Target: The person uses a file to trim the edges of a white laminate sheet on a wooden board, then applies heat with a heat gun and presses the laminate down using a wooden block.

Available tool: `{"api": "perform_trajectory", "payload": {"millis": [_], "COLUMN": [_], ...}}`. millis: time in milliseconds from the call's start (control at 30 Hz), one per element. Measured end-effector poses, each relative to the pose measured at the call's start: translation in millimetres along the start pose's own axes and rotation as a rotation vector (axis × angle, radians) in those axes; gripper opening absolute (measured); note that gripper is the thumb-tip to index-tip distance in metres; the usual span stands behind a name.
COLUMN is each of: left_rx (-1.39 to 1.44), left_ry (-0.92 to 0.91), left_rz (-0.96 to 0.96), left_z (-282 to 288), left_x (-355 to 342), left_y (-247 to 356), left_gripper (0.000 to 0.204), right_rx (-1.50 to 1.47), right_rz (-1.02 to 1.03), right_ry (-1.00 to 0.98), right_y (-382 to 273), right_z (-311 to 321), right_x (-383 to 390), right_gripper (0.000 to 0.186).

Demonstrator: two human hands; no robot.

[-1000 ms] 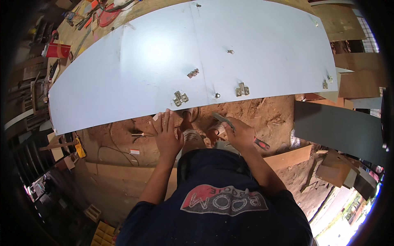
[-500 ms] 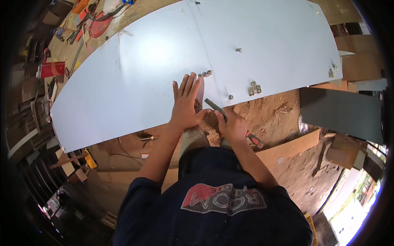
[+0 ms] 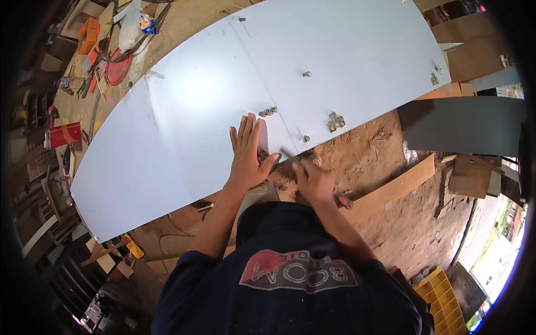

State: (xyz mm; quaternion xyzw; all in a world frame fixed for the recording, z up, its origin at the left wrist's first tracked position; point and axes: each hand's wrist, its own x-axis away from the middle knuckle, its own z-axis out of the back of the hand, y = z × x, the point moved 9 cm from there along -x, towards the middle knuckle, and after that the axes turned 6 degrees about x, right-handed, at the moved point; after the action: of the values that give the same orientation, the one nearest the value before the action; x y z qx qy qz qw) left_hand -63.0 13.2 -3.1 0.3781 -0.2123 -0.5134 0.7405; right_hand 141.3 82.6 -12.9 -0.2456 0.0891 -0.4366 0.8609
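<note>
Panel, pale blue-white (image 3: 190, 145), lying flat before the person, its near edge running just in front of the body. The left hand (image 3: 245, 159) is spread flat over this edge, fingers extended and thumb held apart, apparently steadying the sheet. The right hand (image 3: 314, 181) is wrapped around a file-like tool (image 3: 289, 154) with a dark, flat blade and a red and black handle; the tip of the blade lies at the near edge, close beside the left thumb. Blur leaves it uncertain whether blade and edge touch. The step in hand is judged to be dressing or scraping this stretch of edge; the next stroke would call for firm pressure from the left hand, a steady blade angle, and the thumb kept clear of the tip.

Just beyond the left fingertips sits a small cluster of metal fittings (image 3: 268, 112). To the right stand a small knob (image 3: 305, 138) near the edge and a metal hinge piece (image 3: 336, 121); a second knob (image 3: 306, 73) lies farther in. Below the edge, brown soil (image 3: 365, 148) is visible. Farther right is a dark grey board (image 3: 463, 125); at upper left, a wooden worktop (image 3: 187, 25) carries a red round object (image 3: 118, 67) and a whitish plastic bag (image 3: 130, 30).
</note>
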Motion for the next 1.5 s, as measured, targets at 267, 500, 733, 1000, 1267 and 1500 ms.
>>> {"api": "perform_trajectory", "payload": {"millis": [267,500,733,1000,1267,1500], "left_rx": [-0.043,-0.079,-0.080,-0.202,-0.130,-0.156], "left_ry": [-0.041,-0.068,-0.188,-0.228,-0.159,-0.200], "left_rz": [0.002,-0.182,-0.262,-0.279,-0.219,-0.224], "left_z": [-5.4,-23.7,-65.9,-81.7,-73.6,-81.9], "left_x": [0.1,-20.5,-63.2,-73.6,-80.0,-77.8], "left_y": [5.6,47.1,71.8,69.6,78.6,65.6], "left_gripper": [0.093,0.104,0.116,0.092,0.094,0.092], "right_rx": [-0.066,0.048,0.035,0.122,0.028,0.027], "right_rz": [-0.017,0.044,0.183,0.220,0.147,0.130], "right_ry": [0.137,0.067,0.027,-0.067,-0.105,-0.014], "right_y": [23.5,50.1,69.5,80.6,100.3,88.6], "right_z": [7.1,33.6,66.5,57.9,55.3,45.3], "right_x": [14.3,-6.1,-31.5,-55.5,-29.9,-48.2], "right_gripper": [0.031,0.029,0.031,0.031,0.033,0.029]}}
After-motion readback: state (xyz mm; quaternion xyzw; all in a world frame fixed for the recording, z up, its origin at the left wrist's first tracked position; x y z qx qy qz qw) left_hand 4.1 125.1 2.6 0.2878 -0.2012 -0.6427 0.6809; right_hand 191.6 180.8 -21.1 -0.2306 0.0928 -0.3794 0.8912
